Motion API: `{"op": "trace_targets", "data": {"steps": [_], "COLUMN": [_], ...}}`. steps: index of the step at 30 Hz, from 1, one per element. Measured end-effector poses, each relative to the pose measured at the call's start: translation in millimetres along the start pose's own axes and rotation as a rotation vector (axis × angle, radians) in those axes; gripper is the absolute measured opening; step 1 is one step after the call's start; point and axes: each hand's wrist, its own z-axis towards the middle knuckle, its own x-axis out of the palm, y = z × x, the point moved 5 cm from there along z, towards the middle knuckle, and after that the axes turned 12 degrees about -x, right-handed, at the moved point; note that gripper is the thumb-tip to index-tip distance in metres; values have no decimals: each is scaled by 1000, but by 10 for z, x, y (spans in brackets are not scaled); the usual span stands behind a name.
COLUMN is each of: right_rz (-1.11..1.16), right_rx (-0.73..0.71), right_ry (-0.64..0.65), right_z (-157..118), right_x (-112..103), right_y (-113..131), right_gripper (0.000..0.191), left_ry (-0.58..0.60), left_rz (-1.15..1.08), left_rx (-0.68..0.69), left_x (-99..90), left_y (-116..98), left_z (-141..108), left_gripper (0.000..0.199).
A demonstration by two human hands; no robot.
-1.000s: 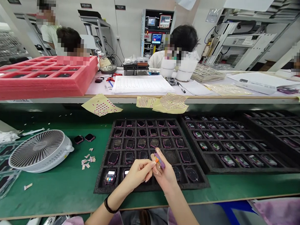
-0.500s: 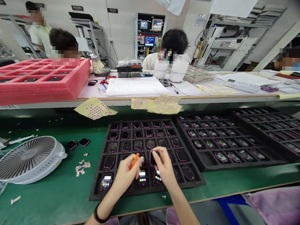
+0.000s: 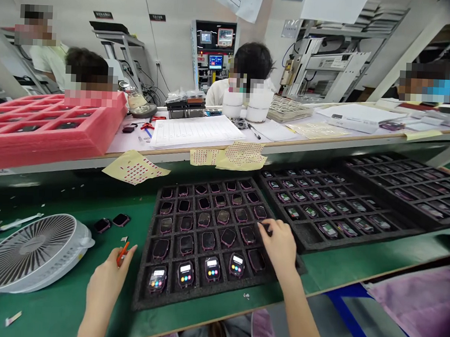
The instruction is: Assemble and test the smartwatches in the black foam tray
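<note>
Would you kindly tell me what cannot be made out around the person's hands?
In the head view:
- Orange stick: lower end hidden by the left hand.
- Black foam tray under the right hand: cells hidden by that hand.
- Lit watch screens: too small to read.
- Paper form on the bench: writing too small.

Head-worn camera looks forward and down, close over the black foam tray [image 3: 204,293].
</note>
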Motion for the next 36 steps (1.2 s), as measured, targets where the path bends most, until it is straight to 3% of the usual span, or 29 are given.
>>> {"op": "trace_targets", "data": {"steps": [3,7,12,16,19,22,25,36], "right_rz": [-217,-144,352,887,1408,1730,1819,1771], "right_rx": [87,66,98,344,518,583,591,523], "right_ry": [40,83,36,-157,-100,47,113,64], "right_z": [-52,-63,-60,-124,-149,-139,-123,-91], "right_x": [-38,51,61,-85,-84,-62,-42,-46], "right_y": [-233,-343,-184,96,473,841,1025,1041], "right_gripper": [38,41,31,34,30,23,22,23], "left_ry": [45,148,501,800,925,959,952,974], "left_rz": [48,-129,-384,-470,-527,-577,-607,-617], "left_rx": [-73,145,432,493,480,488,495,482], "left_x": [13,127,434,624,703,733,728,749], "left_y": [-36,-449,-1102,-1432,-1553,-1618,-1641,-1617], "left_z": [-17,-217,-770,-1158,-1306,-1360,-1362,-1311], "left_gripper": [26,31,38,39,41,39,40,42]}}
